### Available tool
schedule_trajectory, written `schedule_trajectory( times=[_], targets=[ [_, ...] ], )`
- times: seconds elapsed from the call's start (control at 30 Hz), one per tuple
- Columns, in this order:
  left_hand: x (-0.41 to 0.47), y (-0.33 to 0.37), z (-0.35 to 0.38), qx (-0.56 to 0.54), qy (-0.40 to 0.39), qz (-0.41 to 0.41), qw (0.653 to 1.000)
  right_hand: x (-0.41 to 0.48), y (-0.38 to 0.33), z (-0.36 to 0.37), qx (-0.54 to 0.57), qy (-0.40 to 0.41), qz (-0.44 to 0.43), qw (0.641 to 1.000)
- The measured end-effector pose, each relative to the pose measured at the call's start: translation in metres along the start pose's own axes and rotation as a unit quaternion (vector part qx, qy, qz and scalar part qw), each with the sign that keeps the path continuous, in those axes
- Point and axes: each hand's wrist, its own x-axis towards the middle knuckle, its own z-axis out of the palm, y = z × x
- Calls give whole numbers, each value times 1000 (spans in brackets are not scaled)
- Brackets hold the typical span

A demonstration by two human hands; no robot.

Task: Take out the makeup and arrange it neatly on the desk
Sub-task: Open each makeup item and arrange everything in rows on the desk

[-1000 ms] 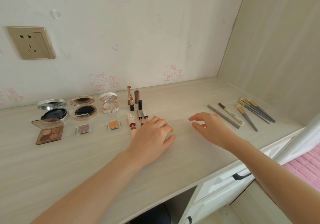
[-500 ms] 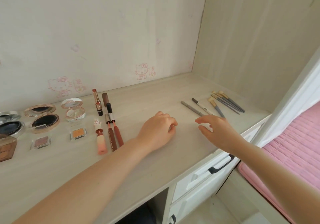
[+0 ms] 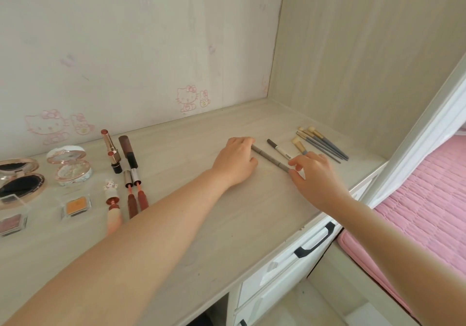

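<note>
A thin grey eyebrow pencil (image 3: 269, 158) lies slanted on the pale wooden desk (image 3: 191, 134). My left hand (image 3: 235, 163) pinches its far end and my right hand (image 3: 312, 178) pinches its near end. Just to the right lies a white and grey pencil (image 3: 279, 149), then several makeup brushes (image 3: 321, 144) with grey handles. On the left lie open lipsticks (image 3: 111, 150), lip glosses (image 3: 136, 194), a pink tube (image 3: 113, 207), round compacts (image 3: 69, 165) and small eyeshadow pans (image 3: 75, 206).
The back wall carries pink cartoon stickers (image 3: 187, 99). A wooden side panel (image 3: 353, 61) closes the desk on the right. White drawers with a black handle (image 3: 315, 243) sit under the desk edge. A pink bed cover (image 3: 423, 212) lies at the right.
Both hands have moved right, away from the lip glosses, and taken hold of the two ends of the grey pencil. The camera has turned right.
</note>
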Motion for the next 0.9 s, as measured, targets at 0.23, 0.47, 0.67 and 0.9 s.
schedule_trajectory(
  times=[0.23,0.47,0.67,0.9],
  targets=[
    [28,-1,4,-59,-60,-64,994,5,-2,7,-31,-11,-2,999],
    [9,-1,-8,-146,24,-57,987,-3,-9,1,-8,4,-21,1000],
    [-24,-9,-40,-370,121,-147,909,-17,-30,-8,90,42,-24,995],
    [-95,-30,-92,-576,115,-165,792,-38,-84,-20,240,67,-19,968]
  ],
)
